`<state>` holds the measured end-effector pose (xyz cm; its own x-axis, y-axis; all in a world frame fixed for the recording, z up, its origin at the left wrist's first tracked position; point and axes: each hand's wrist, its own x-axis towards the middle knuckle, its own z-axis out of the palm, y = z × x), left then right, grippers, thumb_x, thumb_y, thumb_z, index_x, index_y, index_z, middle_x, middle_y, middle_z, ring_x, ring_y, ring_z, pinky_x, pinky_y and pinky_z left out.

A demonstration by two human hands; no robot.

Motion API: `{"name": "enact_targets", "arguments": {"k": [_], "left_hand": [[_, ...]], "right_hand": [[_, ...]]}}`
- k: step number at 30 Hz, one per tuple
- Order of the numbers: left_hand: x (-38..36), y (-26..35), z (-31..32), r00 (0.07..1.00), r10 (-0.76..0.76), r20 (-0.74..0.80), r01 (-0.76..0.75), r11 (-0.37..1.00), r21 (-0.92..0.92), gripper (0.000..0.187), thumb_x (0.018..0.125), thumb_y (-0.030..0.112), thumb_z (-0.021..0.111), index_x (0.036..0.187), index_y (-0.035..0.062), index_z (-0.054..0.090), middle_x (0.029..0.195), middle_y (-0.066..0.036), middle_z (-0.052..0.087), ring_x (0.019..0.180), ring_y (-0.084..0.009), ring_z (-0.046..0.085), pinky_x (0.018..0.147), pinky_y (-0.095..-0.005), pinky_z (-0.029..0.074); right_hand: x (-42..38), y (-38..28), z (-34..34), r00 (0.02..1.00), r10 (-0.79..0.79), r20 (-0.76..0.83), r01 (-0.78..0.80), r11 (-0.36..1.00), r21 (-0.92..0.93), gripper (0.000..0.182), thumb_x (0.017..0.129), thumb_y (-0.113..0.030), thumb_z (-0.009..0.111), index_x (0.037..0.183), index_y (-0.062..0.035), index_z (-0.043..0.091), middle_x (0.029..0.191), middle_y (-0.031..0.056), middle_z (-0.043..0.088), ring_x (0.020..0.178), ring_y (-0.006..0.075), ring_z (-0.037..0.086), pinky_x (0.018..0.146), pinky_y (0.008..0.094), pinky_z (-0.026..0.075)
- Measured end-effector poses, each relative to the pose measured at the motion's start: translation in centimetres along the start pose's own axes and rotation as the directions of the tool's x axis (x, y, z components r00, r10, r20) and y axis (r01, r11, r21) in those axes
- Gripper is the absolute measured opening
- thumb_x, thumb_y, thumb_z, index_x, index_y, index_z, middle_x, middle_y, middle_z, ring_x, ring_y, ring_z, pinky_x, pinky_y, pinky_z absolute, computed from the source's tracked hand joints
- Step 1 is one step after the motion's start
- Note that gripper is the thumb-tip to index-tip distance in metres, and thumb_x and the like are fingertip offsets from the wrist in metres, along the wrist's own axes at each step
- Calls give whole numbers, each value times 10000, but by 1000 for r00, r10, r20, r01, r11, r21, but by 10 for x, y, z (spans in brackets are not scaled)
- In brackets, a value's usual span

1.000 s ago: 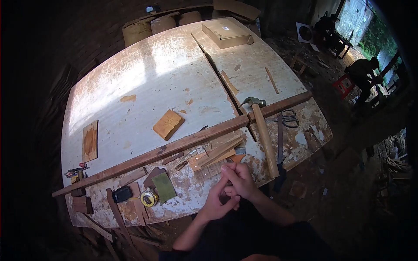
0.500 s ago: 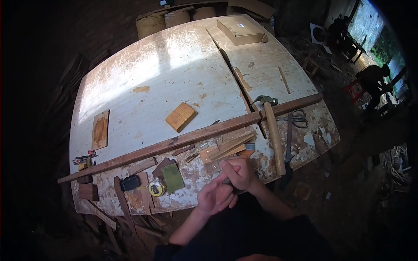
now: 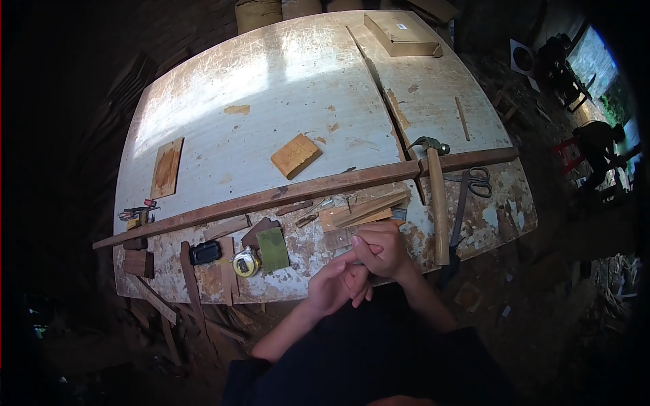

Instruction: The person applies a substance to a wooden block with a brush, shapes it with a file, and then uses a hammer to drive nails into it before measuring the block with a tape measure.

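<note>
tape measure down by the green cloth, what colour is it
The tape measure is yellow and silvery white, best seen in the head view.

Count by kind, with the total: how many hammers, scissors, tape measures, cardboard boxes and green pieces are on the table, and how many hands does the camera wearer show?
Hammer: 1
Scissors: 1 pair
Tape measure: 1
Cardboard box: 1
Green piece: 1
Hands, left hand and right hand: 2
Total: 7

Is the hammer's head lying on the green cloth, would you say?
No, the hammer has its head by the long wooden bar, well right of the green cloth.
</note>
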<state>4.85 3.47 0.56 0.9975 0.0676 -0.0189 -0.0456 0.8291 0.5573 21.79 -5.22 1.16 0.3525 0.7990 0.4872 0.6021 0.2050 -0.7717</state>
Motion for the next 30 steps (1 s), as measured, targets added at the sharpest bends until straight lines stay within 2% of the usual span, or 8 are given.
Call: {"name": "enact_targets", "arguments": {"k": [6,13,15,18,21,24,27,30], "left_hand": [[-2,2,5,995,93,-45,-70,926,372,831,1015,481,542,1569,-129,430,720,-115,620,618,-257,666,816,-406,591],[3,11,4,997,75,27,-77,993,91,824,1029,476,549,1606,-97,417,748,-136,631,652,-247,687,801,-386,612],[4,11,5,996,80,33,-81,996,31,829,1024,475,549,1615,-90,409,746,-140,628,645,-254,681,802,-389,613],[4,10,2,995,95,16,-96,994,54,822,1029,470,542,1634,-68,396,739,-141,621,637,-259,673,805,-394,611],[3,11,7,997,60,-55,-51,985,168,893,1008,522,544,1624,-100,368,743,-135,632,624,-272,684,838,-417,604],[6,15,12,997,54,-60,-36,964,264,877,1007,501,572,1627,-89,379,771,-149,658,679,-269,709,839,-401,596],[8,15,12,994,110,-4,-96,889,449,734,1048,314,622,1652,-32,390,873,-153,712,776,-251,737,855,-353,595],[9,16,14,993,114,8,-95,782,617,726,1016,169,672,1658,-17,389,906,-138,743,842,-230,757,877,-343,593]], "right_hand": [[1,-4,-8,999,1,46,-3,999,44,379,900,-194,804,646,-47,563,605,86,563,530,255,594,518,387,454],[2,-4,-12,1000,-4,11,2,994,111,271,868,-191,842,726,-46,661,642,71,597,557,223,631,530,365,471],[1,-4,-12,1000,-2,-5,2,991,135,238,867,-155,822,739,-28,667,660,81,599,550,209,595,522,345,438],[-3,0,-16,1000,13,-1,-13,988,156,198,913,-143,772,794,-15,681,688,88,611,558,216,604,529,350,444],[-7,5,-20,999,26,20,-29,986,166,201,974,-144,685,837,3,685,704,103,613,575,236,612,554,368,455],[-8,6,-22,1000,23,10,-25,973,228,251,1015,-148,598,850,22,680,708,123,605,591,264,606,587,391,459],[-11,6,-23,997,77,-7,-73,966,250,299,1037,-157,540,846,31,671,701,137,595,604,292,602,615,408,464],[-14,11,-27,990,143,11,-140,949,282,326,1048,-179,526,838,27,666,684,143,579,598,298,588,613,412,454]]}}
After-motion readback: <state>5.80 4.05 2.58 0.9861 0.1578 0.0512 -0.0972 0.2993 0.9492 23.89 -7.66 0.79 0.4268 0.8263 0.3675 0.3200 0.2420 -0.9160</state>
